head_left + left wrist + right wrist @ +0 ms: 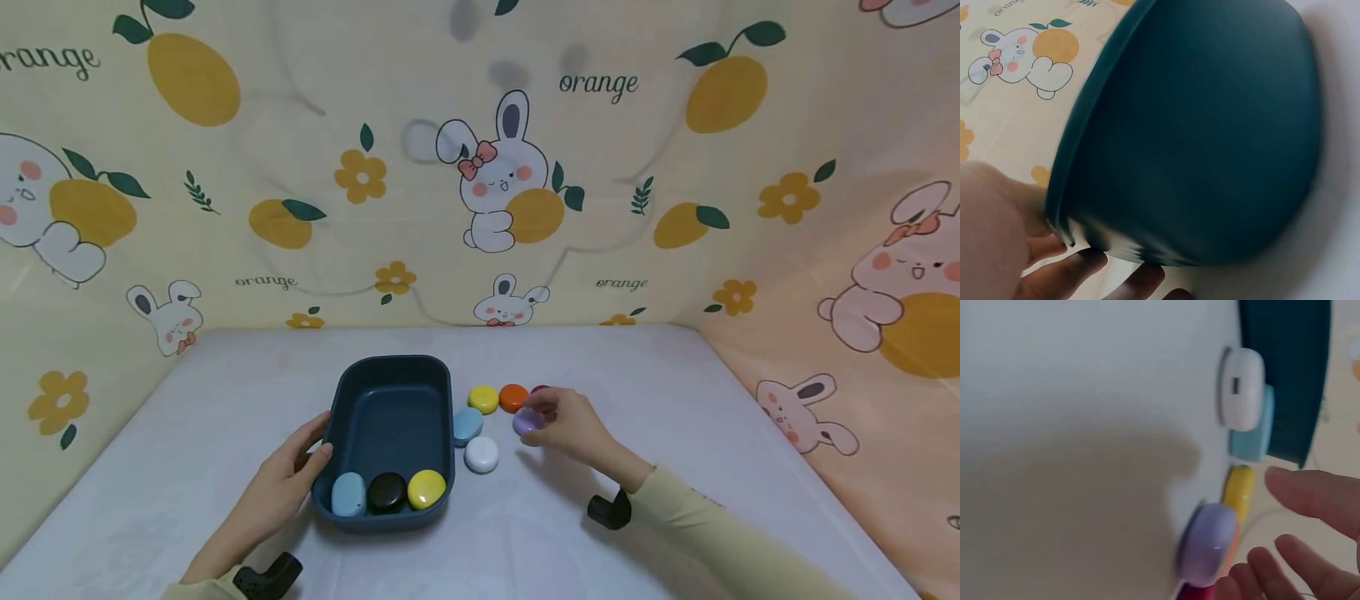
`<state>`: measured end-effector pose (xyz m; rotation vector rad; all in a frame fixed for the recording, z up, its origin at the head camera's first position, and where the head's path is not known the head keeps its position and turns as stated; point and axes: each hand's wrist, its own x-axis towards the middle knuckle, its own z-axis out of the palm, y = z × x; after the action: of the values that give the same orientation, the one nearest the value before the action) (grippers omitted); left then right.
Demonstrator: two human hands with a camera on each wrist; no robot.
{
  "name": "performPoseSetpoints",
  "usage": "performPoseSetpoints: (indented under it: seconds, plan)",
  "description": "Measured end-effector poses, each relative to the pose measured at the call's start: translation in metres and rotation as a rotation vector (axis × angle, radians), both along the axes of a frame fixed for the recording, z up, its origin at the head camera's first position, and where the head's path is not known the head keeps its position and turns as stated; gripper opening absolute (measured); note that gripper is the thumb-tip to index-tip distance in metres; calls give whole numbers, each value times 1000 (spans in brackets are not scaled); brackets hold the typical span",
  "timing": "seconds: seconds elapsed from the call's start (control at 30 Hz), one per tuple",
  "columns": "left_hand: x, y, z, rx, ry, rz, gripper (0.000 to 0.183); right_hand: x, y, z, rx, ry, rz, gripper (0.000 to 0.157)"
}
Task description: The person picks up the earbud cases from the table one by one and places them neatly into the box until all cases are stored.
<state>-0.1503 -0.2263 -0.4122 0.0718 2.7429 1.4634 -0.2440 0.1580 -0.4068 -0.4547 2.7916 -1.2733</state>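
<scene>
My left hand (283, 475) holds the left side of a dark blue oblong basin (337, 400), thumb at the rim and fingers along the outer wall. In the left wrist view its fingers touch the wall near the rim. Inside, along the near end, sit a light blue rounded piece (348, 495), a black one (387, 492) and a yellow one (427, 489). My right hand (573, 429) is over a purple puck-shaped piece (1209, 545), thumb and fingers spread apart around it. The purple piece lies on the table.
Right of the basin lie a white puck (482, 455) with a small dark slot in its side, a light blue one (468, 426), a yellow one (483, 399), an orange one (513, 397) and a dark red one (539, 389), partly hidden. A patterned cloth (420, 267) rises behind the white table.
</scene>
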Motion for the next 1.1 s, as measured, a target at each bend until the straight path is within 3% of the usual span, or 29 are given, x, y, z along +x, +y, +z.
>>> performPoseSetpoints:
  seconds: [0.3, 1.1]
  plan:
    - [0, 1, 1, -15, 16, 0, 60, -5, 12, -6, 32, 8, 26, 44]
    - [-1, 0, 1, 1, -6, -2, 60, -21, 3, -12, 66, -39, 81, 46]
